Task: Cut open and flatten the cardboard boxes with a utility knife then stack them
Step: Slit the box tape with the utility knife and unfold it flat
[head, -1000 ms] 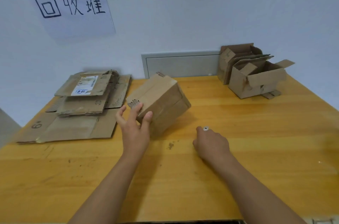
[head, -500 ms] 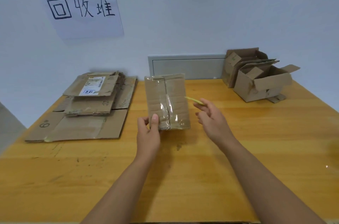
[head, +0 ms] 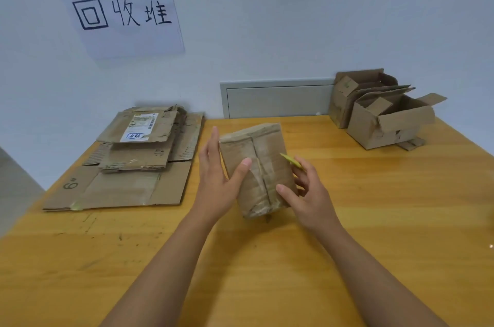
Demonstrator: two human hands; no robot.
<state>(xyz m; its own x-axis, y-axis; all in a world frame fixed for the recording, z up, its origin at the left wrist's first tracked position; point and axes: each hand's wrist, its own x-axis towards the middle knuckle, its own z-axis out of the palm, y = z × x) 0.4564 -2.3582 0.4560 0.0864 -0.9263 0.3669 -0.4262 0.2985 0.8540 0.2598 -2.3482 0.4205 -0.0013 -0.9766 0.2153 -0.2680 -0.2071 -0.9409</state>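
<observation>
A: Where are our hands?

B: Our left hand (head: 216, 182) has the box (head: 258, 168) by its left side, fingers nearly straight along the edge and the thumb pressed on the taped face. Our right hand (head: 307, 193) is on the right edge, thumb on the face. A thin yellow thing, most likely the knife (head: 290, 160), sticks out above the fingers. They look curled about it, but we cannot tell just how it is gripped.

A: And the box itself?

B: It stands tilted toward us, low edge at the table (head: 347, 233), centre of the work area. Its middle seam is taped shut, and we see no cut in it.

A: So how far along are we?

B: Partway, we judge. To our left lies the stack (head: 139, 166), several flattened boxes piled on one large sheet. That share is done.

A: What is left?

B: This box, not yet opened: slit the tape along the seam, fold it flat, lay it on the stack. Then the open boxes (head: 385, 115) at the far right, near the wall. There seem to be two or three. Their flaps are up but they are unflattened.

A: Anything else around?

B: A sign (head: 120, 13) on the wall above the stack, and a grey panel (head: 278, 99) behind the table.
</observation>
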